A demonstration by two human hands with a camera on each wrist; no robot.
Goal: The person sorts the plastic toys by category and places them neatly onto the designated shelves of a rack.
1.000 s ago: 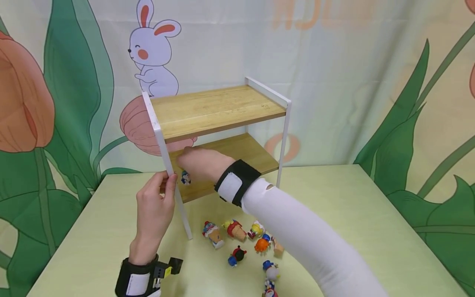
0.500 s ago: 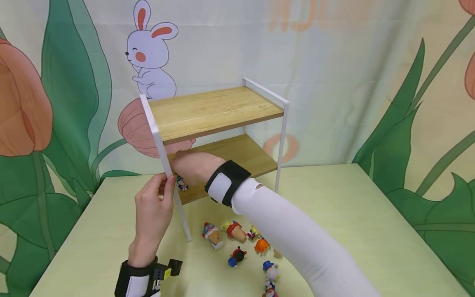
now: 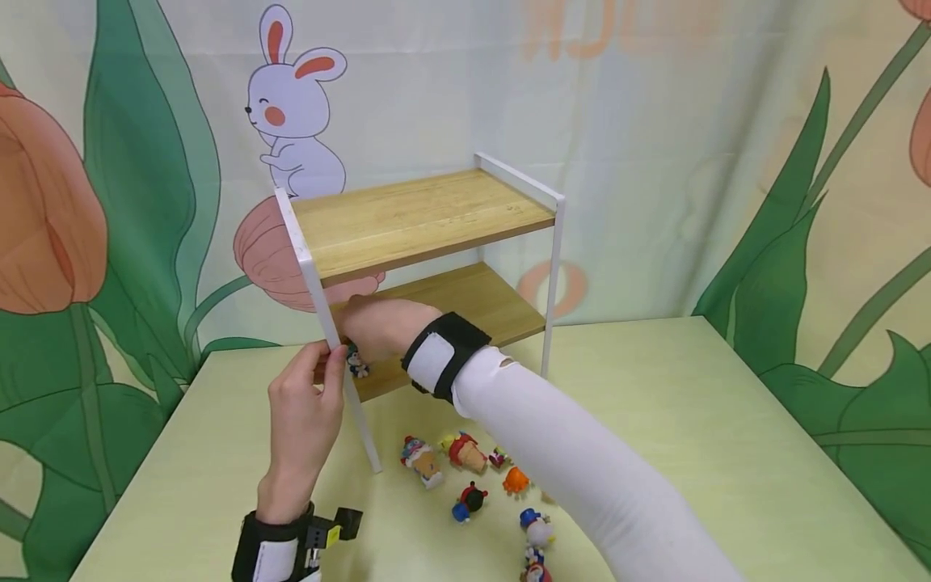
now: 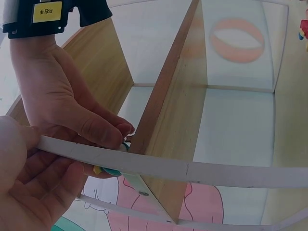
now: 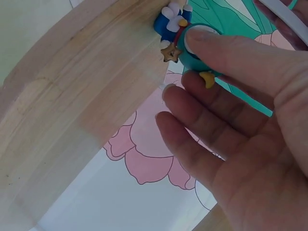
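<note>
My right hand [image 3: 381,327] reaches between the two boards of a small white-framed shelf rack [image 3: 429,222]. Its thumb and fingers pinch a small figurine [image 5: 185,48] by its round teal head, which carries a yellow crescent. The figurine's blue-and-white body, with a gold star, is upright at the left end of the lower board [image 3: 480,303]; in the head view the hand partly hides it. My left hand [image 3: 309,412] grips the front left post [image 3: 323,303] of the rack between thumb and fingers, right beside the figurine.
Several small toys lie on the pale green table [image 3: 655,404] in front of the rack: ice-cream-cone figures [image 3: 420,462], an orange figure [image 3: 516,481], a red, black and blue one [image 3: 470,501] and one with a blue hat [image 3: 538,529]. A printed curtain [image 3: 640,178] hangs behind.
My right hand has moved left with the figurine, up close to the front left post, and over the last half second has stayed nearly still. My left hand keeps its grip.
</note>
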